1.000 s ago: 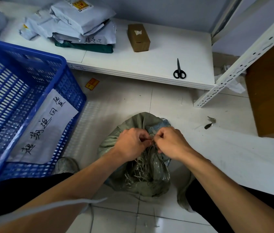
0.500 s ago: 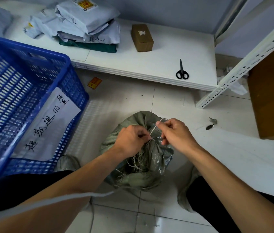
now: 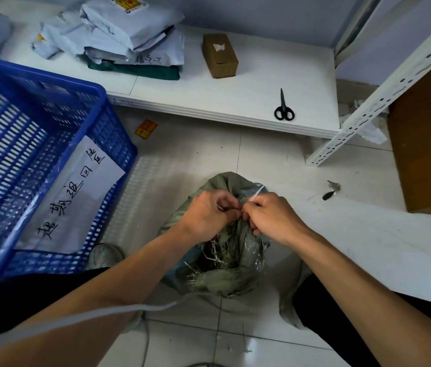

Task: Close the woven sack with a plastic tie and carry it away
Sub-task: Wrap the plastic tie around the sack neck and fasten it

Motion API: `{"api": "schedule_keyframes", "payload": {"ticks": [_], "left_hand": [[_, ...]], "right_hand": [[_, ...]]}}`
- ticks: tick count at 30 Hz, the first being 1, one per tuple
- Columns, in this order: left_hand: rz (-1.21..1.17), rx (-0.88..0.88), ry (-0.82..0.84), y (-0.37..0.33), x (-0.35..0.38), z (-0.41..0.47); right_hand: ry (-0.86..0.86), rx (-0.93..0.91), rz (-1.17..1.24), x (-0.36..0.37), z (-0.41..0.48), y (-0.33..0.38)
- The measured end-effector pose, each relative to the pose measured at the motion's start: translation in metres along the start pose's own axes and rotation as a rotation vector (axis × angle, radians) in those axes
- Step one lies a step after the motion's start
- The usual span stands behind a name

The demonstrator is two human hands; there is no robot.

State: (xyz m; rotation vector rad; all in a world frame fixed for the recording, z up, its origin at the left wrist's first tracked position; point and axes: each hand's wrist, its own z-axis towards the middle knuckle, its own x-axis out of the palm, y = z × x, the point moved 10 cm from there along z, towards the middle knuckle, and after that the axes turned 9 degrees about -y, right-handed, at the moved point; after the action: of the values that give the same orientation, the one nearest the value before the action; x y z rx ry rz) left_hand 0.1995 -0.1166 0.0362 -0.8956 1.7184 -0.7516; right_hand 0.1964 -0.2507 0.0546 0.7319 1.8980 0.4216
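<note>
Both grips are clamped shut at lower centre of the frame: the right hand (image 3: pixel 272 215) pinches the plastic tie (image 3: pixel 258 192), white tail poking up-right, and the left hand (image 3: pixel 206 213) pinches it too, right at the bunched neck of the woven sack (image 3: pixel 225 282), knuckles touching. The sack sits on the floor (image 3: pixel 195 160) between the person's knees. It looks soft, floppy and frayed at the mouth, so I'd lift by the cinched neck under the tie; weight's anyone's guess. The blue basket (image 3: pixel 50 144) crowds the left, the rack leg (image 3: pixel 381 96) the right, and the scissors (image 3: pixel 284 109) lie up top, so the bare tiles above the sack look roomiest
</note>
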Motion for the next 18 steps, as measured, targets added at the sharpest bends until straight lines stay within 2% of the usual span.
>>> {"api": "schedule_keyframes", "payload": {"ticks": [5, 10, 18], "left_hand": [[-0.144, -0.123, -0.025, 0.01, -0.004, 0.004], [-0.226, -0.155, -0.068, 0.013, -0.011, 0.005], [-0.07, 0.007, -0.001, 0.0, -0.004, 0.003]], "right_hand": [[-0.013, 0.021, 0.051, -0.003, 0.002, -0.001], [-0.027, 0.013, 0.065, -0.007, 0.002, -0.001], [0.0, -0.047, 0.054, -0.003, -0.001, 0.007]]}}
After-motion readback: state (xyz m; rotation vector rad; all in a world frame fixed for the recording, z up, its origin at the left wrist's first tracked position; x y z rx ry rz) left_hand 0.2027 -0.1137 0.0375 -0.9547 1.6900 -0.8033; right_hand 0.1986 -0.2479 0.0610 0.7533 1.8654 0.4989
